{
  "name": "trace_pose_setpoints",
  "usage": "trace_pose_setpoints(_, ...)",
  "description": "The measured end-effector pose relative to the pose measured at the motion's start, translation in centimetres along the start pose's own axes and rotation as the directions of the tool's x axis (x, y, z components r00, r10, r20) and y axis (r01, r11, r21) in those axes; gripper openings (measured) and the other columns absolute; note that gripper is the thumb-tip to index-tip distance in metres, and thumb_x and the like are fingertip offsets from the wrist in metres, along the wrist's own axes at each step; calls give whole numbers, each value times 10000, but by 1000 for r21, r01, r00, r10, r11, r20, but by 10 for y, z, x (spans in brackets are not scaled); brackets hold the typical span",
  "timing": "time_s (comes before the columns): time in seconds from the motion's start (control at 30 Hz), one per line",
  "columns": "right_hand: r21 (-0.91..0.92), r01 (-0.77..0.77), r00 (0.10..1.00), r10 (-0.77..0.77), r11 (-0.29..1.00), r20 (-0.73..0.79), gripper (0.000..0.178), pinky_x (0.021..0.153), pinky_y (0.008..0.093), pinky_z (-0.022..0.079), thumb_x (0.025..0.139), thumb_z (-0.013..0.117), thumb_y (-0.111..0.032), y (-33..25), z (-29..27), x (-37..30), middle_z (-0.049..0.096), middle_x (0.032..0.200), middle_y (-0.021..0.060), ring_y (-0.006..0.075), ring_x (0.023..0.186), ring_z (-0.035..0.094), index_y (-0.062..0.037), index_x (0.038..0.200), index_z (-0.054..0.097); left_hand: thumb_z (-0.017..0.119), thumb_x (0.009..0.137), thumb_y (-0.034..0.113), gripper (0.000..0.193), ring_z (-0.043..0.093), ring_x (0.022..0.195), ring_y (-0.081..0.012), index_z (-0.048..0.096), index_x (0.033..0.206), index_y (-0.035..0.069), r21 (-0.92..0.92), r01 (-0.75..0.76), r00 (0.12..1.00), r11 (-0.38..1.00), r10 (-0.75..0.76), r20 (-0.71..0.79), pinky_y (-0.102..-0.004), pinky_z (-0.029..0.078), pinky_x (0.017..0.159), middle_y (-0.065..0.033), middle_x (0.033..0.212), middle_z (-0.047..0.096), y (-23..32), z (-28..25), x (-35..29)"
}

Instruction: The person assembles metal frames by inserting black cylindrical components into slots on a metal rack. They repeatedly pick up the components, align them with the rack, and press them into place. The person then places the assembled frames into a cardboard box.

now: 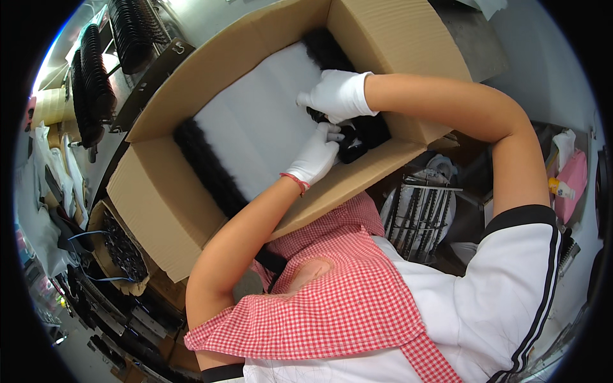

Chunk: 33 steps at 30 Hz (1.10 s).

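An open cardboard box (156, 204) stands tilted in front of me. A white sheet (252, 118) covers most of its inside, between dark, fuzzy-looking bands (207, 163) at its left and right ends. Both my hands wear white gloves and reach into the right part of the box. My left hand (316, 155) has its fingers closed at the edge of a glossy black piece (353, 144). Just beyond it, my right hand (337, 96) is closed, palm down, over a small black part (315, 115). Its underside and most of what it grips are hidden.
Racks of black parts (94, 86) stand at the far left. A smaller carton (131, 249) with dark pieces and blue straps is lower left. Beside me on the right are a metal rack (420, 214) and a pink bag (570, 185).
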State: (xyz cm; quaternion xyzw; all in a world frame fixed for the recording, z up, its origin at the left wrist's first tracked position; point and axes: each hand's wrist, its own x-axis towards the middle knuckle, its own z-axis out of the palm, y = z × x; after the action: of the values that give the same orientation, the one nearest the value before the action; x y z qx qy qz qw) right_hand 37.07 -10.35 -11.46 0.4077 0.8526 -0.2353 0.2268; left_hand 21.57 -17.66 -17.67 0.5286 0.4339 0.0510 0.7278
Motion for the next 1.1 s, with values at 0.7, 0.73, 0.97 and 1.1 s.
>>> trace_pose_setpoints(0.7, 59, -67, 978, 77, 996, -193, 415, 701, 454, 546, 770, 668, -56, 5, -9, -3, 689, 826, 188, 401, 832, 672, 9, 1160, 541, 465, 934, 100, 229, 653, 1000, -426, 556, 1091, -40, 704, 136, 971, 697, 49, -235, -490, 526, 859, -270, 1095, 656, 4, 10, 40)
trace_pose_setpoints(0.73, 56, -64, 980, 74, 996, -184, 414, 698, 454, 546, 770, 663, -55, 5, -9, -3, 690, 827, 188, 400, 825, 674, 10, 1160, 540, 470, 922, 77, 232, 647, 1015, -428, 555, 1100, -45, 703, 80, 986, 706, 47, -159, -482, 519, 875, -272, 1099, 654, 8, 7, 35)
trace_pose_setpoints(0.97, 24, 4, 994, -2, 1000, -107, 460, 698, 441, 553, 752, 674, -82, -1, -4, -3, 703, 838, 177, 386, 793, 684, 0, 1191, 561, 547, 833, 2, 344, 590, 1135, -399, 562, 1175, -38, 576, -52, 999, 816, 44, 29, -434, 473, 966, -283, 1196, 605, 36, 4, -15)
trace_pose_setpoints(1.1, -4, 22, 999, -22, 1000, -42, 467, 715, 436, 559, 764, 697, -107, -7, -2, -4, 715, 867, 161, 373, 817, 692, -4, 1204, 576, 606, 825, 48, 465, 567, 1165, -393, 553, 1284, -14, 549, -114, 988, 828, 150, -21, -424, 461, 1003, -258, 1292, 549, 31, 10, -28)
